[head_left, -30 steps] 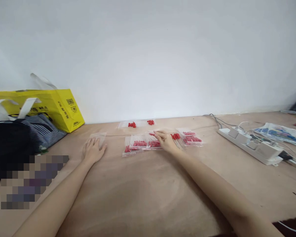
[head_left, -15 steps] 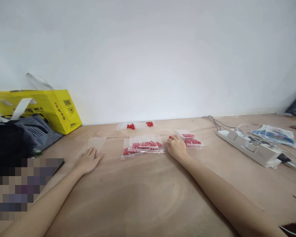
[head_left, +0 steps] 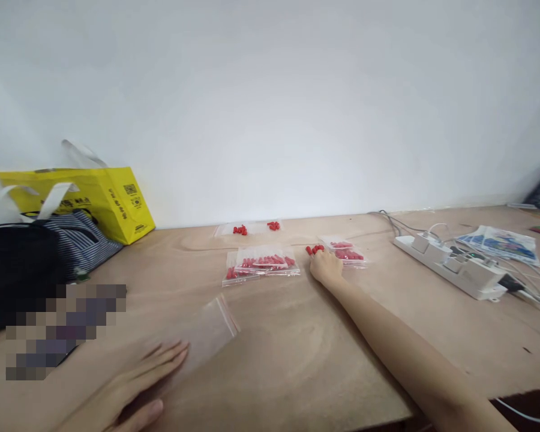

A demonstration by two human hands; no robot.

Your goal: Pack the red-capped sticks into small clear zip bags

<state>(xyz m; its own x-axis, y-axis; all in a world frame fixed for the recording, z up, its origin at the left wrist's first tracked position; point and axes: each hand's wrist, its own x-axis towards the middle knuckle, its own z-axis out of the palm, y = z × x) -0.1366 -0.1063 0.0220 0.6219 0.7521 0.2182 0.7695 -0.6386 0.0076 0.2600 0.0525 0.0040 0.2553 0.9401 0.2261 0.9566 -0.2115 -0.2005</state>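
Note:
My left hand (head_left: 148, 378) lies low at the left with its fingers stretched out. Beneath and beside its fingertips is a flat clear zip bag (head_left: 204, 333) with a red line along its seal. Farther off, my right hand (head_left: 326, 268) is curled, knuckles up, against several small red pieces (head_left: 315, 248) on the table. Its fingertips are hidden, so whatever they hold cannot be made out. Just right of it are zip bags (head_left: 351, 255) with red pieces inside. Several more filled zip bags (head_left: 263, 264) overlap in a pile to its left.
Near the wall, a clear bag (head_left: 256, 229) has two small heaps of red pieces on it. A yellow bag (head_left: 117, 204) and a striped bag (head_left: 83, 240) stand at the left. A white power strip (head_left: 450, 270) with cables and some printed packets (head_left: 499, 245) occupy the right.
My left hand has drawn the clear zip bag toward me and to the right. The right hand has shifted slightly right and nearer, uncovering more red pieces.

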